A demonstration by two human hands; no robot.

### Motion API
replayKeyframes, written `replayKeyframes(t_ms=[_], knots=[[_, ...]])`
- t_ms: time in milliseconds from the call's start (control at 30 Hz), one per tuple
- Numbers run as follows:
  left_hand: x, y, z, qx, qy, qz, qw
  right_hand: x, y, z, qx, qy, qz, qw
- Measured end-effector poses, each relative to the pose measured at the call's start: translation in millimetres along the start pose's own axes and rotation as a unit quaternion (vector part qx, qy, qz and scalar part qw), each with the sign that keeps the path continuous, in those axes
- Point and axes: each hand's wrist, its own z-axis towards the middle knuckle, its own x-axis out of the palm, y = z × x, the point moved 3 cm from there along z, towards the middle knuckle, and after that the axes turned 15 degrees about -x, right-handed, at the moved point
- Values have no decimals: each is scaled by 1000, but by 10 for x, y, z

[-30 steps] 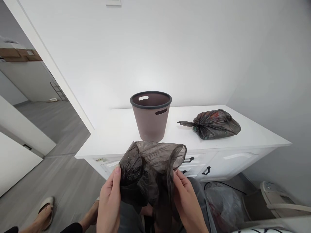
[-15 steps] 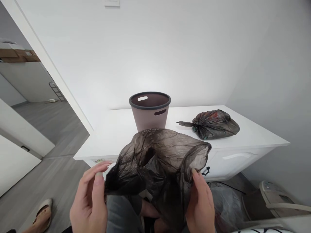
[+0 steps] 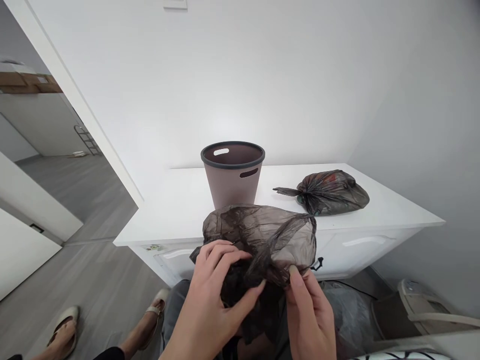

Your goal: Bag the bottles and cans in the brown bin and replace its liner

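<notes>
A thin black garbage bag (image 3: pixel 258 225), crumpled and see-through at its upper part, hangs in front of the cabinet. My right hand (image 3: pixel 311 310) pinches its right edge between thumb and fingers. My left hand (image 3: pixel 217 300) reaches across the bag's middle, fingers and thumb curled round its folds. Beyond the bag, a mauve trash can (image 3: pixel 232 185) with a dark rim and handle slots stands upright; the bag hides its base. To the right lies a filled, tied black bag (image 3: pixel 333 192), its twisted neck pointing left.
The trash can and tied bag are on a white cabinet (image 3: pixel 168 220) against the wall. Below right, a clear plastic bag (image 3: pixel 352 310) and a grey-brown bin (image 3: pixel 423 310) stand close by. Another person's foot (image 3: pixel 65 330) is on the floor at left.
My left hand has moved right, from the bag's left side to its middle, near my right hand. The bag's upper part has drawn in and narrowed. My right hand keeps its pinch.
</notes>
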Motion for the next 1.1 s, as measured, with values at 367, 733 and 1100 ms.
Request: replayKeyframes(t_ms=[367,733,1100], knots=[[-256,381,236,-39,-165,67,983,-102,-31,81,18,-69,44,996],[-697,-136,276,90,-178,127,972,162,126,44,57,-32,105,992],[-241,198,513,39,88,287,953,159,355,26,33,-19,135,990]])
